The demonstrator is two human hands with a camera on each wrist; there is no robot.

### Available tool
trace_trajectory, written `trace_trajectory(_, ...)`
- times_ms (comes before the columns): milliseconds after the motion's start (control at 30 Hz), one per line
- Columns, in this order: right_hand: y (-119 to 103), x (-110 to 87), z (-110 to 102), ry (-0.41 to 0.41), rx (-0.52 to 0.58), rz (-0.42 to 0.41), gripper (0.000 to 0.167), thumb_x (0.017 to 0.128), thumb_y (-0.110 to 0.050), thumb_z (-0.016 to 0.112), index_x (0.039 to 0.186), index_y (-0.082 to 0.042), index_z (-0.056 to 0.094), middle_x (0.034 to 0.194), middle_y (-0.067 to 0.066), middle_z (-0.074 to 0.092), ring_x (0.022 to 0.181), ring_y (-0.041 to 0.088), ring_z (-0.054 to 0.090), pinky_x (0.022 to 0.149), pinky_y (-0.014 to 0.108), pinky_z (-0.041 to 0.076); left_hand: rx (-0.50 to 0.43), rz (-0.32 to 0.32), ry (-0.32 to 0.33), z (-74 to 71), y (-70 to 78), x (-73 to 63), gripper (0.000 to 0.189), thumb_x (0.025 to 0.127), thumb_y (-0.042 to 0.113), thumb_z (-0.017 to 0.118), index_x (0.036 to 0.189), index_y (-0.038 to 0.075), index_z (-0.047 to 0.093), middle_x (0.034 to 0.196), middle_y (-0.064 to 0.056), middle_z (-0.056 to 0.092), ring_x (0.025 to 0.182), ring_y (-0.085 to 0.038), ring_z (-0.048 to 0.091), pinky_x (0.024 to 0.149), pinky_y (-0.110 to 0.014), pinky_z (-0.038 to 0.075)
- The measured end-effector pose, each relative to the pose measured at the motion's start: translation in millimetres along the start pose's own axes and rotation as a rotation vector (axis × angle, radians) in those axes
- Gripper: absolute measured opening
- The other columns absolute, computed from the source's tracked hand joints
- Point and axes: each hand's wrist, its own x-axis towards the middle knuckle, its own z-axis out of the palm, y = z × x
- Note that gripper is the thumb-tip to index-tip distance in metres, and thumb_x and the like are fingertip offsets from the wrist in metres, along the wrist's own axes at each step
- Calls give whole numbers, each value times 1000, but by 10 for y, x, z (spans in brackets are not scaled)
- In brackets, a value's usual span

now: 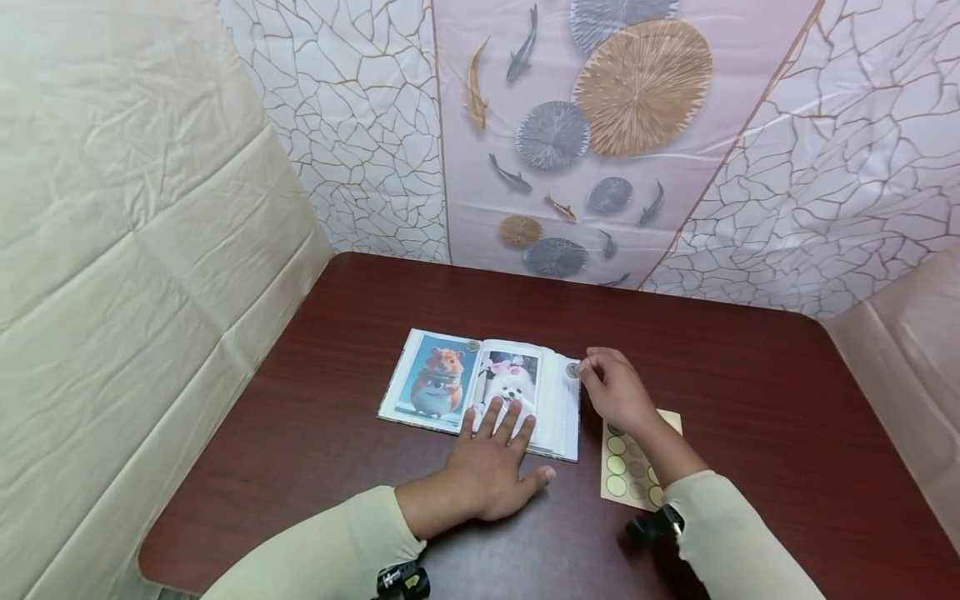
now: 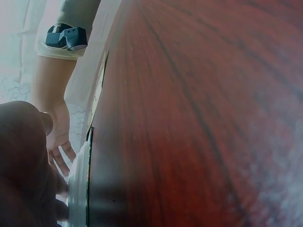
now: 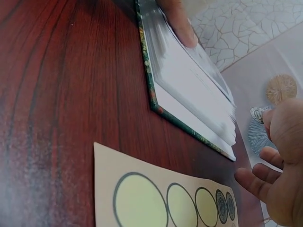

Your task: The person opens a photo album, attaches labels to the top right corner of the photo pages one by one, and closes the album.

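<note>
Head view, from the left: a cream drape (image 1: 112, 208) hangs alongside a dark red-brown table (image 1: 262, 467). A light sleeve (image 1: 322, 542) comes in over the near edge, a black device (image 1: 405, 579) at its cuff. On the table lies a book (image 1: 569, 425), open. Its left page carries a hamster picture (image 1: 437, 387), with a small grey disc (image 1: 473, 346) at the top right corner. The left hand (image 1: 491, 475) is spread, its fingers lying on the lower part of the dog picture (image 1: 512, 375) on the facing side; its thumb points right, clear of the book. Whether the palm touches the table cannot be told.

At the book's right edge, the right hand (image 1: 618, 396) pinches a second disc (image 1: 573, 370) between thumb and forefinger; the right wrist view shows this disc raised off the pages, the other fingers loosely bent. Under the right forearm, just beside the book, lies a sheet (image 1: 609, 487) bearing yellow circles (image 1: 616, 464) and dark discs (image 3: 221, 206); the forearm hides part of it.
</note>
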Motion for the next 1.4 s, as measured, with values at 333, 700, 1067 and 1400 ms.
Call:
trace_trajectory(333,5,88,38,-6,-15,1,23,108,-21,52,99,-5,66,150,23,45,144,47,30,109,59,32,7,-3,3,-1,-2,4,83,100,75,23,166,24,18,171,-2,7,156,-27,-4,121,-58,4)
trace_trajectory(700,25,163,80,-10,-12,6,23,108,-21,52,102,-5,67,155,21,41,146,49,23,113,62,25,-3,-5,0,18,-3,3,82,100,74,25,166,25,18,171,-2,6,156,-27,-5,121,-58,3)
trace_trajectory(1067,-1,256,143,13,-9,-34,19,106,-18,54,99,-5,67,153,22,44,145,50,23,115,60,20,-5,-6,0,27,-9,6,81,101,73,26,166,25,17,171,-1,5,156,-27,-6,121,-58,2)
trace_trajectory(1400,-43,305,172,22,-10,-46,18,106,-15,55,97,-4,67,153,22,44,145,49,23,116,59,20,-4,-2,11,17,-7,5,81,101,73,27,166,25,18,171,-2,6,156,-27,-5,121,-58,2)
